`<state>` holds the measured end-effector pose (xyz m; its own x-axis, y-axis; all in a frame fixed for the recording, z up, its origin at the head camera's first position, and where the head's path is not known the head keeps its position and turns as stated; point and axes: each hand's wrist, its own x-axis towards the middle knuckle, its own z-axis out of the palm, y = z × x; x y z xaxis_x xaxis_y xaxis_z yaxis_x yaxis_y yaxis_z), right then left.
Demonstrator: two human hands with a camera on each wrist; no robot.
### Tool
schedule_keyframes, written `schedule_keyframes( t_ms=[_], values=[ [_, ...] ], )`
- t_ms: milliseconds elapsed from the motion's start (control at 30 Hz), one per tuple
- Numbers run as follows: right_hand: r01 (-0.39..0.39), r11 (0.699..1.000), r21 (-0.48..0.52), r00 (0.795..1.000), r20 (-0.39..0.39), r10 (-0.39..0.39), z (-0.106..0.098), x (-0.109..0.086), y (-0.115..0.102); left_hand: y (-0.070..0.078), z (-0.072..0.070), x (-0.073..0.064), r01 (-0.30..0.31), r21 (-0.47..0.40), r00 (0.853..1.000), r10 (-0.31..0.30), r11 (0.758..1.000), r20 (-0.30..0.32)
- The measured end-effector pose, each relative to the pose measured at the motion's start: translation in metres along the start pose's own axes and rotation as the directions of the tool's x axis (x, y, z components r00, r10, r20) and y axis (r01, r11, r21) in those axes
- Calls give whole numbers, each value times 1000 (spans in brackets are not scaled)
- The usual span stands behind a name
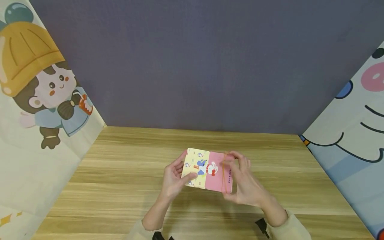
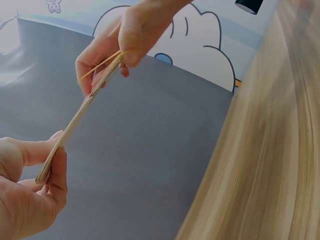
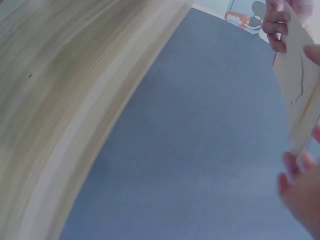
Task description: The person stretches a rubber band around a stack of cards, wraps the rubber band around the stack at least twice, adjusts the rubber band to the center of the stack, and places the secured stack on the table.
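A small notebook [image 1: 211,180], half yellow and half pink with cartoon animals, is held tilted above the table. My left hand [image 1: 172,180] grips its yellow end, thumb on the printed face and fingers behind. An orange rubber band [image 1: 223,175] runs across the pink end. At that end my right hand [image 1: 247,185] holds the band with its fingers, the thumb near the lower corner. Seen edge-on in the left wrist view, the notebook [image 2: 80,115] is thin, and the band [image 2: 101,65] stands away from its face. A pale side of the notebook [image 3: 290,75] shows in the right wrist view.
Beneath the hands is a wood-grain table [image 1: 126,166]. A dark grey panel [image 1: 192,66] rises at its back edge. Cartoon-printed sheets flank it, one on the left [image 1: 18,160] and one on the right [image 1: 354,133].
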<state>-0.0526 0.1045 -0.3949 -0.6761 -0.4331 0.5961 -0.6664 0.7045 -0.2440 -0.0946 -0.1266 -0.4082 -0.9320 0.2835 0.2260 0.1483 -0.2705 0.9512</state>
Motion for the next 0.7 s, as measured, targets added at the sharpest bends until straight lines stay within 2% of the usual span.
schedule_keyframes(
  t_ms=[133, 433, 700],
  values=[
    [5, 1000, 24, 999, -33, -4, -4, 2, 9, -3, 4, 5, -6, -16, 1000, 6, 1000, -14],
    [30, 999, 15, 1000, 2, -30, -6, 10, 24, -8, 13, 13, -61, 5, 997, 61, 998, -49],
    [-47, 999, 27, 998, 53, 45, -6, 14, 30, -12, 18, 20, -70, 9, 993, 70, 998, -98]
  ],
)
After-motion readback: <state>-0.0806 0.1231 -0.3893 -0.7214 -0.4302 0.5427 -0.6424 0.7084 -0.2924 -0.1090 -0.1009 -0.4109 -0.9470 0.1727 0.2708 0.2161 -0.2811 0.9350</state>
